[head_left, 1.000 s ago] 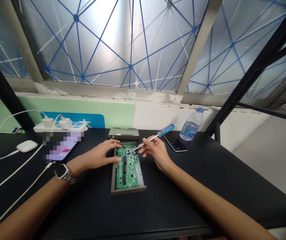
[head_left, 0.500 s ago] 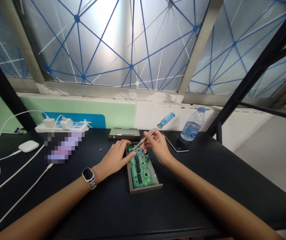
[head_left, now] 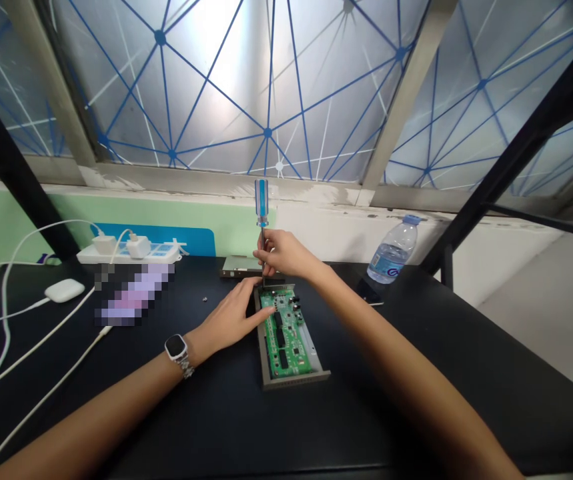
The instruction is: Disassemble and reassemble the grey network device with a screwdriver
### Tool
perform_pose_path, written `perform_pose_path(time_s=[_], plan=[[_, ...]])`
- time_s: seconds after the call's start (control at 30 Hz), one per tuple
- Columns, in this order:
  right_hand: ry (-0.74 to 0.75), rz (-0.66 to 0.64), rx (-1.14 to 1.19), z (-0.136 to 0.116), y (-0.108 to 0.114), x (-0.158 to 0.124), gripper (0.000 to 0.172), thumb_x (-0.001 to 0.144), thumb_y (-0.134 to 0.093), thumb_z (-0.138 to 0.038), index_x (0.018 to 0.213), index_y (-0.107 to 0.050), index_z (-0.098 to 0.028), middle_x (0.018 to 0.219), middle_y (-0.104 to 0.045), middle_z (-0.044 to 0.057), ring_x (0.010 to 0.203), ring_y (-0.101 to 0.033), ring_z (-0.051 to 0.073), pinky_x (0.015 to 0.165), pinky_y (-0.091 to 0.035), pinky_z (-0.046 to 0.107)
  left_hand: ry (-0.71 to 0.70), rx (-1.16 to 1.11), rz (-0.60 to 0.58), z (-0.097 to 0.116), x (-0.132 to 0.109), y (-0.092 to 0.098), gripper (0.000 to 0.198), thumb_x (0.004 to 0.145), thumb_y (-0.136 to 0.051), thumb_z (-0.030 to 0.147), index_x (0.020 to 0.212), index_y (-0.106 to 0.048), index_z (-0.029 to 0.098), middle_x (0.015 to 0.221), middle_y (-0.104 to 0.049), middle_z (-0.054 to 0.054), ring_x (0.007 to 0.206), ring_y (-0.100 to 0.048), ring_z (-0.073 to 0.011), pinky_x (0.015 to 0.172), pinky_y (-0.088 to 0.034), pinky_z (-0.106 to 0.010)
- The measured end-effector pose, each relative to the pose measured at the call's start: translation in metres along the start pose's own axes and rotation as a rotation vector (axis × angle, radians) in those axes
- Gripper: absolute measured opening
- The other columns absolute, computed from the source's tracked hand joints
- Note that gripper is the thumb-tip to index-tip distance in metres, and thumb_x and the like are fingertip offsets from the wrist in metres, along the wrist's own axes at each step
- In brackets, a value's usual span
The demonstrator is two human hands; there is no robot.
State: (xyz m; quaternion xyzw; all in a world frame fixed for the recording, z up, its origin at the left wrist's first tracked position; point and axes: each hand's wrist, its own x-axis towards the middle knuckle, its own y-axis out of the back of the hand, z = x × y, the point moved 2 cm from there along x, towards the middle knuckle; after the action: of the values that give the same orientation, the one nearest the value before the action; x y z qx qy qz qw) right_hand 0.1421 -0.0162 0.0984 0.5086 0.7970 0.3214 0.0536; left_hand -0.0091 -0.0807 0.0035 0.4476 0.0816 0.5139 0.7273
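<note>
Across the tabletop (head_left: 206,427) we see one open case (head_left: 296,381) beneath our left hand (head_left: 231,313), its thumb and fingers parted, one circuit board (head_left: 292,343) inside, and one upright screwdriver (head_left: 262,198) pinched in our right hand (head_left: 286,255).

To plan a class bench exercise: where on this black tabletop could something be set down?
Bare black tabletop lies on the near side of the open brown metal case and right of the person's right forearm. Crowded: the back left, with its white plastic power strip and white cables.
</note>
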Motion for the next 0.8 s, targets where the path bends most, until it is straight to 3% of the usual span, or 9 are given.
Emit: perform_pose_path(time_s=[0.27, 0.5, 0.8], plan=[[-0.016, -0.031, 0.086, 0.020, -0.001, 0.001, 0.018, 0.088, -0.057, -0.008, 0.081, -0.046, -0.019, 0.060, -0.063, -0.002, 0.047, -0.066, 0.013, 0.043, -0.056, 0.022, 0.016, -0.033, -0.029, -0.011, 0.000, -0.003, 0.062, 0.093, -0.051, 0.056, 0.145, -0.033, 0.027, 0.145, -0.048, -0.013, 0.133, -0.047, -0.0309, 0.109, -0.039, -0.047], [-0.023, -0.035, 0.114, 0.020, 0.001, 0.000, 0.020, 0.086, -0.059, -0.008, 0.077, -0.046, -0.020, 0.054, -0.061, -0.003, 0.047, -0.066, 0.014, 0.044, -0.056, 0.023, 0.000, -0.053, -0.028, -0.012, 0.000, -0.003, 0.060, 0.094, -0.051, 0.053, 0.145, -0.033, 0.027, 0.143, -0.050, -0.014, 0.133, -0.048, -0.0306, 0.108, -0.039, -0.048], [-0.032, -0.061, 0.128, 0.020, 0.000, -0.005, 0.015, 0.079, -0.061, -0.007, 0.076, -0.052, -0.018, 0.065, -0.066, 0.000, 0.052, -0.067, 0.013, 0.047, -0.057, 0.021, -0.026, -0.044, -0.012, -0.013, -0.001, -0.001, 0.060, 0.093, -0.052, 0.051, 0.145, -0.036, 0.025, 0.142, -0.052, -0.016, 0.131, -0.050, -0.0318, 0.105, -0.041, -0.048]])
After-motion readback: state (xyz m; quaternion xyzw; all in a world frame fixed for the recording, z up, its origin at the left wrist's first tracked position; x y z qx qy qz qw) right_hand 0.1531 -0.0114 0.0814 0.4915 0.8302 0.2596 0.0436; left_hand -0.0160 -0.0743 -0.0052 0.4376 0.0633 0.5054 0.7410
